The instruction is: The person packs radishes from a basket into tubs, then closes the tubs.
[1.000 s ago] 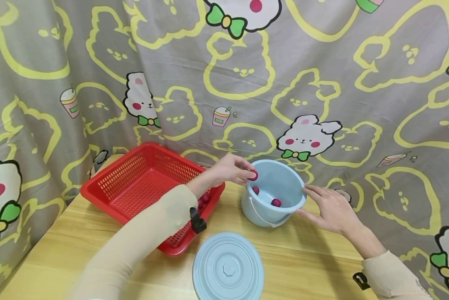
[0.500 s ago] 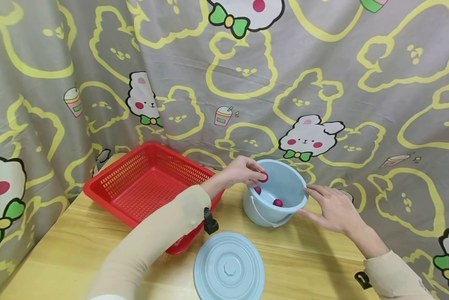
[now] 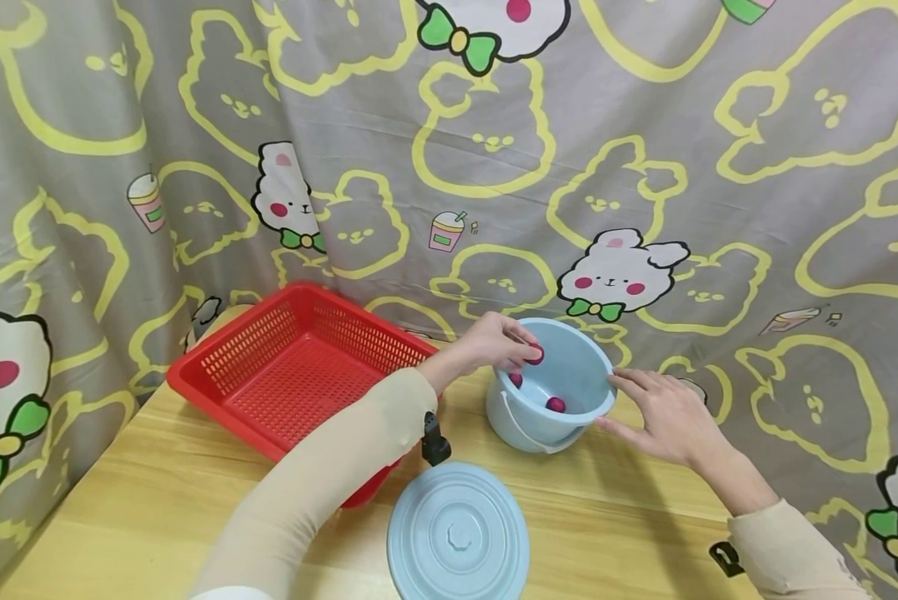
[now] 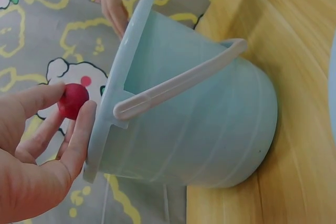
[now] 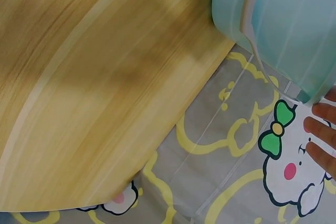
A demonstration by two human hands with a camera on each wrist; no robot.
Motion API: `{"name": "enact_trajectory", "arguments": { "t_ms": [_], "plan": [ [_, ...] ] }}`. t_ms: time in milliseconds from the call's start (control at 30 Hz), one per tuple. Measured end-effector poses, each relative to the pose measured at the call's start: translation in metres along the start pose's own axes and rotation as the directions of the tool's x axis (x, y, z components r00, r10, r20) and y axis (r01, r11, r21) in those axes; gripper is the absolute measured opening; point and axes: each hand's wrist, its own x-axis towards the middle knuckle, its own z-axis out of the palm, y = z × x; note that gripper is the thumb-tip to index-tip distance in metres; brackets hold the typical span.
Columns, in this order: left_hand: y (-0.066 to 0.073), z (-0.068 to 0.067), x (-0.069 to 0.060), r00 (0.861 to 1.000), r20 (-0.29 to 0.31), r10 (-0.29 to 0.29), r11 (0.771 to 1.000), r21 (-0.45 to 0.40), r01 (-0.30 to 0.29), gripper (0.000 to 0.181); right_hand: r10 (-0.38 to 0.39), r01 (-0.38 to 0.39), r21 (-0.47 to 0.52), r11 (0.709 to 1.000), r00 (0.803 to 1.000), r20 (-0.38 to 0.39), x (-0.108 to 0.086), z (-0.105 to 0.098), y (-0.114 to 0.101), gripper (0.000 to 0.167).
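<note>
My left hand [image 3: 497,340] pinches a small dark red ball [image 3: 536,354] over the light blue bucket [image 3: 578,360], just inside its near-left rim. In the left wrist view that ball [image 4: 73,100] sits between thumb and fingertips, beside the bucket's mouth. Two similar balls lie inside the bucket, one on the floor [image 3: 555,405] and one by the left wall [image 3: 515,381]. My right hand [image 3: 669,417] touches the rim's right side with extended fingers and thumb. The right wrist view catches only its fingertips [image 5: 321,124] against the bucket.
A red perforated basket [image 3: 298,358] stands left of the bucket, partly hidden behind my left sleeve. The round blue lid [image 3: 459,533] lies on the wooden table [image 3: 606,517] in front. Behind the table hangs a patterned curtain [image 3: 388,108].
My left hand has moved right, carrying the ball from the bucket's left rim to over its mouth. The right hand keeps its place on the rim.
</note>
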Motion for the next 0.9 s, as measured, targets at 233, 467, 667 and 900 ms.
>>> {"name": "enact_trajectory", "arguments": {
  "t_ms": [233,467,667,900],
  "plan": [
    [0.0014,0.0019,0.002,1.0,-0.008,-0.004,1.0,-0.015,0.004,0.017,0.003,-0.003,-0.004,1.0,1.0,0.006,-0.0008,0.0014,0.0013,0.074],
    [0.0035,0.0016,0.0007,1.0,-0.008,-0.005,1.0,-0.009,0.005,0.016,-0.002,0.002,-0.003,1.0,1.0,-0.011,-0.0015,0.0032,0.0015,0.074],
    [0.0023,0.0012,0.0018,1.0,-0.005,-0.01,1.0,0.002,0.01,0.017,-0.012,0.012,-0.008,1.0,0.999,-0.035,-0.0019,0.0043,0.0021,0.073],
    [0.0025,-0.0008,0.0005,1.0,0.006,-0.003,1.0,0.005,0.003,0.018,-0.012,0.012,-0.009,1.0,0.999,-0.043,-0.0022,0.0038,0.0027,0.072]
  ]
}}
